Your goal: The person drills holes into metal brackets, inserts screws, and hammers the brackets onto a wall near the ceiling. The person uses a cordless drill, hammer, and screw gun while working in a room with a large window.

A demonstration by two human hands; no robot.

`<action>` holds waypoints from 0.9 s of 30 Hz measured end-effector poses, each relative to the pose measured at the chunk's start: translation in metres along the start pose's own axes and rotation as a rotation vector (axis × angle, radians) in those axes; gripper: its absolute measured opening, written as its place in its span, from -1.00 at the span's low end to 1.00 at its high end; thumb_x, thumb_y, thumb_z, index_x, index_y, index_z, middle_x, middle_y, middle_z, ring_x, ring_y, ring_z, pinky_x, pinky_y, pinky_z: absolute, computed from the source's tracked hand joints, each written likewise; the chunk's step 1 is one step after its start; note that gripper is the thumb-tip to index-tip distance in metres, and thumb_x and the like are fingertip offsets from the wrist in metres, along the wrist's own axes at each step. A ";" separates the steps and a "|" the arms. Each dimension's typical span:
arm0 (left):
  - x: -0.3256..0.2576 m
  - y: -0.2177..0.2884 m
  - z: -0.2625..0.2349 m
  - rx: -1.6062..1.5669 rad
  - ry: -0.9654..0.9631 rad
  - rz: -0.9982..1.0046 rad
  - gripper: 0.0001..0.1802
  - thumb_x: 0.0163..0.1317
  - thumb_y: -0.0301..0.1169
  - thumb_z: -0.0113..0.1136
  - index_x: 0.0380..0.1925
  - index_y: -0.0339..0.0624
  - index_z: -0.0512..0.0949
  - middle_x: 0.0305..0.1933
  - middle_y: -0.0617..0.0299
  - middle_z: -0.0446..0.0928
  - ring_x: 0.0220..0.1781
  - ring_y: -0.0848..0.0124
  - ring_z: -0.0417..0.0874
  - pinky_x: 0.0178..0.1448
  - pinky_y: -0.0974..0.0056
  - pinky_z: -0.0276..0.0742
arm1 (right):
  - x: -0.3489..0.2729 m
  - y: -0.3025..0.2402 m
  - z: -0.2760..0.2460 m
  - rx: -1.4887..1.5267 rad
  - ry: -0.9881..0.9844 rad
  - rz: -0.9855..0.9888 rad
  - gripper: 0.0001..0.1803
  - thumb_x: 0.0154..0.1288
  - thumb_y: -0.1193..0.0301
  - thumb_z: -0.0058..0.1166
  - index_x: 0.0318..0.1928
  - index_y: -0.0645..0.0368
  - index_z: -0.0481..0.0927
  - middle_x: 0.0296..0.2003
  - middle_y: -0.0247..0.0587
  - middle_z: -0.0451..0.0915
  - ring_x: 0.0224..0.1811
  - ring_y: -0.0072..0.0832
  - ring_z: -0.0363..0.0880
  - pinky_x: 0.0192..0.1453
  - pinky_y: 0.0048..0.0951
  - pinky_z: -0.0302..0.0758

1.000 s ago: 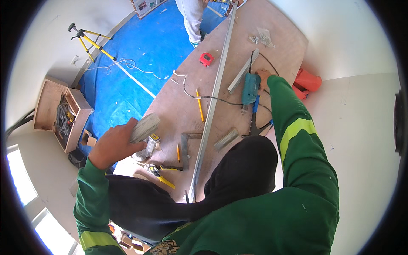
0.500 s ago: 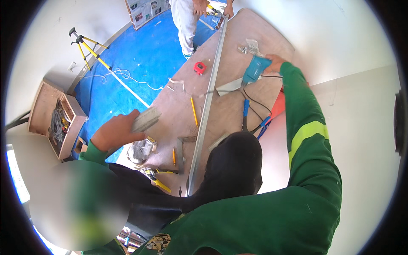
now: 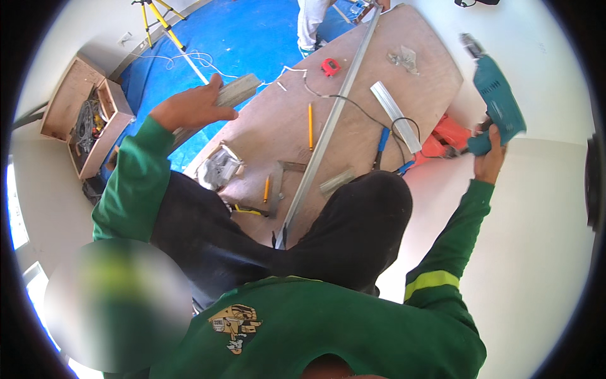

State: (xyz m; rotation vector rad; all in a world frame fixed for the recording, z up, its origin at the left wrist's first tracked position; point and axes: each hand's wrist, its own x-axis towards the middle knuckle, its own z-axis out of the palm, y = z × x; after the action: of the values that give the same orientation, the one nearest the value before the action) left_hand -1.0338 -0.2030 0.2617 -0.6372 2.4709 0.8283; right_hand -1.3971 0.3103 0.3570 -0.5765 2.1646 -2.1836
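Note:
My right hand (image 3: 490, 158) is closed round the handle of a teal corded power drill (image 3: 502, 98), held up beside the wall with its chuck pointing up. In my left hand (image 3: 189, 108) is a short piece of grey metal channel (image 3: 238, 90), above the left edge of the brown board (image 3: 353, 142). A long silver metal bar (image 3: 331, 123) runs lengthwise over that board. Right of the bar lie a short pale metal profile (image 3: 392, 110), a blue-handled tool (image 3: 382, 144) and a small grey channel offcut (image 3: 337, 180). A red tape measure (image 3: 330, 67) sits on its left.
Pencils (image 3: 310, 126), a metal square (image 3: 276, 192) and a plastic bag of hardware (image 3: 219, 167) are on the board. An open wooden toolbox (image 3: 100, 148) and a yellow tripod (image 3: 165, 25) stand left. At the bar's far end is another person's hand (image 3: 384, 4).
My right hand has lifted the drill off the board, up and to the right. The channel piece in my left hand has risen. The whole view has shifted.

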 end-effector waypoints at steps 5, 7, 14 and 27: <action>0.039 -0.017 0.007 0.130 -0.048 0.160 -0.12 0.33 0.14 0.40 0.42 -0.23 0.38 0.20 -0.25 0.67 0.22 -0.12 0.73 0.33 -0.12 0.56 | -0.066 0.017 0.059 0.077 -0.263 0.202 -0.51 0.44 0.34 0.35 0.29 0.29 0.62 0.06 -0.12 0.74 -0.09 -0.39 0.72 0.06 -0.32 0.67; 0.054 -0.025 0.011 0.190 -0.070 0.247 -0.14 0.30 0.11 0.42 0.44 -0.12 0.40 0.21 -0.18 0.68 0.25 -0.12 0.71 0.35 -0.12 0.56 | -0.077 0.005 0.092 -0.206 -0.336 0.134 -0.57 0.41 0.33 0.38 0.21 0.25 0.67 -0.02 -0.17 0.75 -0.13 -0.44 0.70 0.01 -0.36 0.65; 0.108 -0.079 0.059 0.464 -0.122 0.323 -0.23 0.23 0.04 0.48 0.38 0.06 0.45 0.15 -0.05 0.70 0.23 -0.12 0.72 0.26 -0.18 0.61 | -0.088 -0.004 0.228 -0.487 -0.909 0.311 -0.67 0.37 0.30 0.44 0.02 0.21 0.74 -0.25 -0.34 0.73 -0.30 -0.59 0.64 -0.27 -0.43 0.58; 0.132 -0.130 0.144 0.258 -0.108 0.225 -0.10 0.27 0.04 0.49 0.47 -0.09 0.32 0.25 -0.14 0.61 0.33 -0.16 0.66 0.32 -0.20 0.62 | -0.138 0.035 0.334 -0.551 -0.934 0.563 -0.63 0.40 0.28 0.45 0.07 0.15 0.63 -0.15 -0.30 0.72 -0.19 -0.54 0.72 -0.26 -0.41 0.67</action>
State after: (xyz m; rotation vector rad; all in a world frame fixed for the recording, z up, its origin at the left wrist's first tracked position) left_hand -1.0280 -0.2390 0.0297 -0.2211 2.5220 0.5891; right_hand -1.1886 0.0238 0.2802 -0.6836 1.9655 -0.7685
